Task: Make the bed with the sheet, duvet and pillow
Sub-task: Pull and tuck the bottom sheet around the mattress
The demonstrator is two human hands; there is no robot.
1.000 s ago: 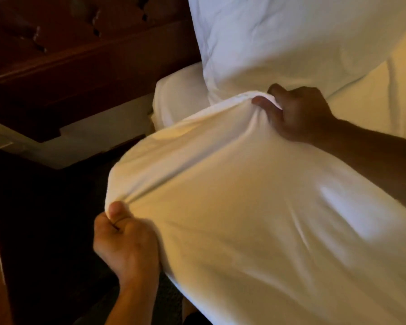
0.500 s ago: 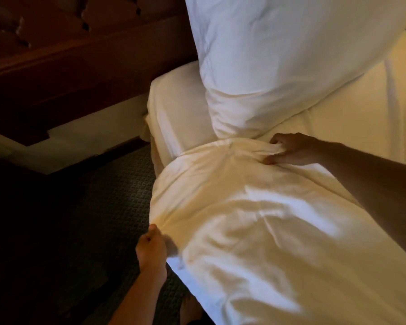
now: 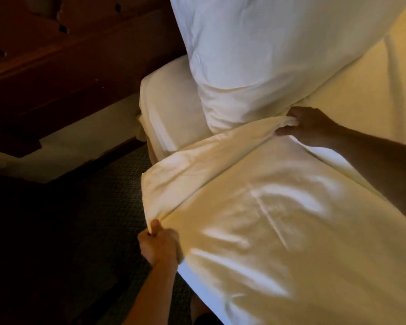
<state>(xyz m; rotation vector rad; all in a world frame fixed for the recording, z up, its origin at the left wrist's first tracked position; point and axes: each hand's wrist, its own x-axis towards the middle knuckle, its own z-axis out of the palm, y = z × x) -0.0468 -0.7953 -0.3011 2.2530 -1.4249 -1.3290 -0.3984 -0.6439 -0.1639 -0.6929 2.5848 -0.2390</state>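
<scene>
Head view: left hand (image 3: pixel 159 248) fisted on duvet (image 3: pixel 267 219) corner at bed edge, right hand (image 3: pixel 307 126) pinching folded top edge just below propped pillow (image 3: pixel 256 55); uneven pull likely to skew fold or topple pillow.
</scene>
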